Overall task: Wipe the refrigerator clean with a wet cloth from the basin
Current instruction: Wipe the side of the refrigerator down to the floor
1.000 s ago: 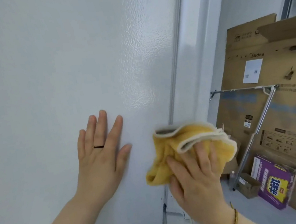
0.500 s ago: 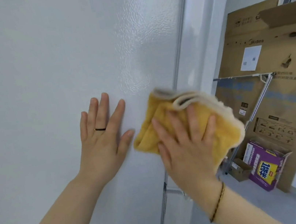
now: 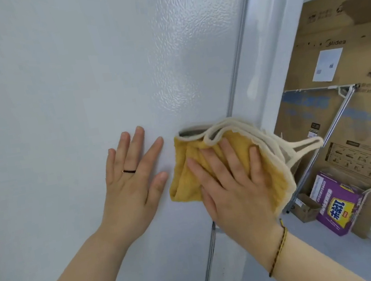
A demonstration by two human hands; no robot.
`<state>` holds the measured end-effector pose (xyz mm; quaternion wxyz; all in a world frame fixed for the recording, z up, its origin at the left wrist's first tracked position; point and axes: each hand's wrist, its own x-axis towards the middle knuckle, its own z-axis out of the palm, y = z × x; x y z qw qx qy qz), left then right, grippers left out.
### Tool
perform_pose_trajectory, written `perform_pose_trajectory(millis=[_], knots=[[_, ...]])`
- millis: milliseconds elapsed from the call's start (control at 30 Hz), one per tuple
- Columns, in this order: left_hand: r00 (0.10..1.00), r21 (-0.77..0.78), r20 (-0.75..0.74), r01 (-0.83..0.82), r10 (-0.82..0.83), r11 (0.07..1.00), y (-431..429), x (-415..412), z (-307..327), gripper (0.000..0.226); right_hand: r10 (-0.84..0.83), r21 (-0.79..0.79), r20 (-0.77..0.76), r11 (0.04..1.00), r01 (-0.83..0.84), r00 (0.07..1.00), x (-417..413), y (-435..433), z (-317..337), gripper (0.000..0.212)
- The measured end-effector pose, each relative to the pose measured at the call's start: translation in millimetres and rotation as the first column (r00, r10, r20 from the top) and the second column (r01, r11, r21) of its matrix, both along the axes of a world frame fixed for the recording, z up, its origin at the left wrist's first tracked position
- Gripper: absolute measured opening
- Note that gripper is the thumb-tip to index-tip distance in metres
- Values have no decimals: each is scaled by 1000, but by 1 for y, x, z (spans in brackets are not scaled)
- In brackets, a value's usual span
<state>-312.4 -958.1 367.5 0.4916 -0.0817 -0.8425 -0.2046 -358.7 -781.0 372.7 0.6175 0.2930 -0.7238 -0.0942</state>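
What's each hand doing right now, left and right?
Left hand: open, flat on the refrigerator, holding nothing.
Right hand: open, straight fingers pressing the yellow cloth against the refrigerator.

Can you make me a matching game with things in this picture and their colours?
Things:
1. cloth
2. refrigerator
3. small box
4. ring

Colours:
A. purple
B. black
C. yellow
D. white

Pairs: 1-C, 2-D, 3-A, 4-B
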Motion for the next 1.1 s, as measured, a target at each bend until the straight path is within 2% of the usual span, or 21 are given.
perform_pose_trajectory(millis=[67,133,200,233,300,400,467,533,600,667,733,800,967,1033,1100], knots=[[1000,-1,15,-7,7,1000,0,0,0,53,-8,89,12,996,7,1000,1,5,-25,49],[1000,-39,24,-12,13,999,-3,1,0,55,0,291,32,957,-9,999,-4,19,-39,51],[999,-68,33,-4,6,998,-6,1,0,54,41,439,27,897,-49,999,-14,38,-31,42],[999,-75,34,-1,3,997,-7,1,-1,54,74,452,33,888,-81,997,-19,45,-18,38],[1000,-78,30,3,-1,997,-6,0,-2,54,138,378,-12,918,-123,990,-23,58,22,40],[999,-66,32,-12,14,998,-4,-2,-2,57,182,167,-160,974,-155,970,-25,54,80,31],[999,-68,22,-32,33,997,-3,-4,-3,57,242,7,-199,969,-246,950,-23,39,85,21],[998,-73,31,-47,49,996,-2,-2,-3,58,279,-82,-176,952,-296,944,-20,29,62,18],[996,-84,47,-66,70,994,-3,0,-3,60,288,-48,-103,955,-294,952,-16,33,22,18],[995,-86,54,-80,85,993,-2,1,-4,62,306,93,-12,948,-304,952,-10,45,-7,17],[994,-85,62,-90,95,992,-2,0,-3,63,301,241,42,922,-302,953,-10,52,-6,18],[994,-93,63,-85,91,992,-3,0,-3,63,309,290,45,906,-308,950,-17,55,15,23],[995,-95,52,-77,82,992,-5,-1,-6,56,310,28,-178,950,-310,934,-25,40,78,20],[998,-83,30,-59,61,995,-5,-3,-7,53,284,-76,-156,952,-298,946,-19,31,68,17],[999,-70,-5,-39,39,997,-6,-5,-8,51,265,-157,-72,949,-274,962,-12,20,32,17]])
